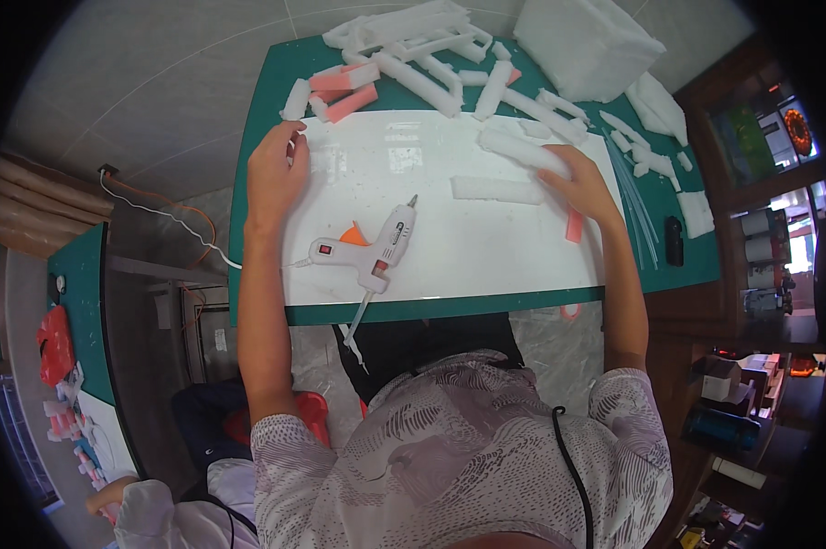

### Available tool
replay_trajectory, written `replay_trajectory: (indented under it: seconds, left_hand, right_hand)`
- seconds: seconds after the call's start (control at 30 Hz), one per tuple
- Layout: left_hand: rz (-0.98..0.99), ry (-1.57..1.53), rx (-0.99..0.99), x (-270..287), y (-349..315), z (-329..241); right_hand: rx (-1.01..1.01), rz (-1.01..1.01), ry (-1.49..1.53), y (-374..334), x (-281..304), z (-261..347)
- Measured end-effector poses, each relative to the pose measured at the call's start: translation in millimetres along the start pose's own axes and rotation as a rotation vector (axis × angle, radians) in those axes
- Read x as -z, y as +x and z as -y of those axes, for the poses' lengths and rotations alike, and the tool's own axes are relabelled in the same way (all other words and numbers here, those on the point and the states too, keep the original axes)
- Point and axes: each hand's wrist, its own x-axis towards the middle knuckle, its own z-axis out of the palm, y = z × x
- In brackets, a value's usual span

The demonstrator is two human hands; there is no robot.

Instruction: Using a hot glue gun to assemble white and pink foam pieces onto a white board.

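White foam bar [515,147] juts leftward from the right hand [581,183].

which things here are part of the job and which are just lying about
Seem part of the job:
white foam strip, in the right grip
glue gun, on the white board
loose foam strip
pink foam pieces

Seem just lying about:
black object, right side of the green table
red plastic bag
shelved white box

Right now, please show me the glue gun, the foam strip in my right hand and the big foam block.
Glue gun [386,245], head view: white body.
Foam strip [518,147], head view: upper surface.
Big foam block [578,50], head view: front side.
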Motion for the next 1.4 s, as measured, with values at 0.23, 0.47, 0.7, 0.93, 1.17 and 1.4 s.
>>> replay_trajectory:
  seconds: [0.23,0.47,0.7,0.93,1.17,1.4]
  left_hand:
    - [0.010,0.009,-0.009,-0.5,-0.1,1.3]
    - [0.026,0.023,0.002,-0.4,-0.4,4.8]
    - [0.031,0.025,-0.008,-0.2,-0.6,3.5]
    - [0.040,0.039,-0.012,0.4,-0.3,1.7]
    - [0.034,0.024,-0.002,-1.1,-0.6,0.7]
    - [0.031,0.025,-0.020,0.1,-0.7,1.2]
  right_hand:
    - [0.005,0.037,0.006,1.1,0.3,0.4]
    - [0.011,0.055,0.046,1.4,-0.9,0.5]
    - [0.029,0.044,0.016,2.0,-2.3,-0.1]
    - [0.029,0.053,0.026,2.8,-1.9,3.1]
    - [0.043,0.036,0.002,3.3,-2.8,3.0]
    - [0.074,0.064,0.044,5.8,-2.6,-2.0]
